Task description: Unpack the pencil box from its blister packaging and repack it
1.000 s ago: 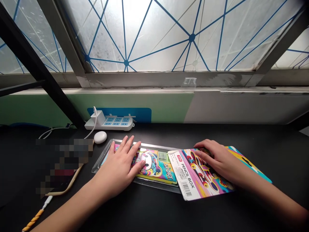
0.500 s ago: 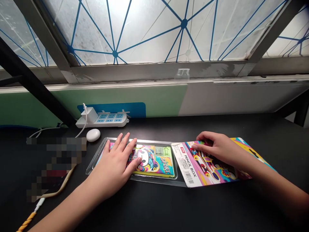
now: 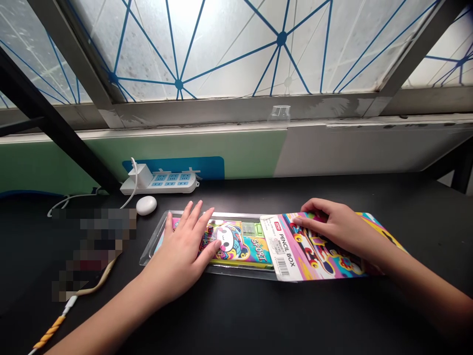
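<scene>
A colourful pencil box [image 3: 229, 241] with a cartoon figure and the word SPORT lies in a clear plastic tray [image 3: 236, 273] on the dark table. Across its left part rests my left hand [image 3: 186, 241], open, with the fingers spread. To the right, a printed cardboard sheet [image 3: 310, 261] marked PENCIL BOX overlaps the right end of the box and tray. My right hand [image 3: 332, 224] is closed on this sheet at its far edge, thumb on the printed face. The other right fingertips are partly hidden.
A white power strip [image 3: 173, 182] with a plugged-in charger stands by the wall. In front of it sit a small white rounded case [image 3: 146, 205] and a blurred-out item [image 3: 92, 256] with a cable [image 3: 50, 333]. A window runs along the back.
The cardboard sheet has slid a little left and now covers the right end of the pencil box. My left hand stays on the box; the view has shifted slightly.
</scene>
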Motion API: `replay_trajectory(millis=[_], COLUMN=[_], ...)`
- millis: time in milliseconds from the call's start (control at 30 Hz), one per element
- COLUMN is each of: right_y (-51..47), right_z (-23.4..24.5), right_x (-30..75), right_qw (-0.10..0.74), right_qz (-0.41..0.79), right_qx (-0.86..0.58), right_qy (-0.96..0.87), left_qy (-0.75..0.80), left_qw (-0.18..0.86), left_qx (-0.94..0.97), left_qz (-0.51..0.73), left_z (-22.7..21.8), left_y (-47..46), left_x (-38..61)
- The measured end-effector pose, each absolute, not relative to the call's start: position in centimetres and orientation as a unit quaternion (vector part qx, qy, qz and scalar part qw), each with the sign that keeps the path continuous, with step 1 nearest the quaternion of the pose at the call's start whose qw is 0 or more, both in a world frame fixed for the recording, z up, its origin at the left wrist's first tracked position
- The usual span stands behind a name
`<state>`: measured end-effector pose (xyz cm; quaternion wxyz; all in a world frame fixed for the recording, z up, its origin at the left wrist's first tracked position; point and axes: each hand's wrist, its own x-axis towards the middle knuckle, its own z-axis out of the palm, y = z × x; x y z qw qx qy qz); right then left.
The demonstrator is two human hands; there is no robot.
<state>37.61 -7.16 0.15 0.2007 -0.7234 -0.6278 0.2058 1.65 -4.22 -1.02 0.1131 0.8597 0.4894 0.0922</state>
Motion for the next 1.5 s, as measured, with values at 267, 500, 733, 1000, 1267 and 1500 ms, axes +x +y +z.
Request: replay_trajectory(millis=[267,500,733,1000,1267,1500], right_y=[-7.8,-7.8,-7.1,-6.1,-4.0,-3.4], right_z=[-0.5,-0.8,-0.7,-0.8,2.0,3.7], right_x=[36.0,35.1,40.2,39.6,28.2,23.5], right_qw=[0.205,0.178,0.137,0.145,0.014,-0.025], right_qz=[0.241,0.257,0.343,0.319,0.210,0.086], right_qx=[-0.720,-0.699,-0.644,-0.632,-0.542,-0.513], right_qy=[-0.617,-0.644,-0.670,-0.691,-0.813,-0.854], left_qy=[0.440,0.350,0.336,0.295,0.299,0.325], left_qw=[0.335,0.461,0.348,0.392,0.437,0.449], left_qx=[0.800,0.736,0.770,0.740,0.651,0.609], left_qz=[0.232,0.353,0.416,0.460,0.544,0.568], left_z=[0.1,1.2,-0.1,-0.9,-1.5,-1.3], left_y=[-6.6,-6.8,-3.9,-4.8,-4.2,-3.9], left_x=[3.0,2.7,1.2,1.6,2.1,2.2])
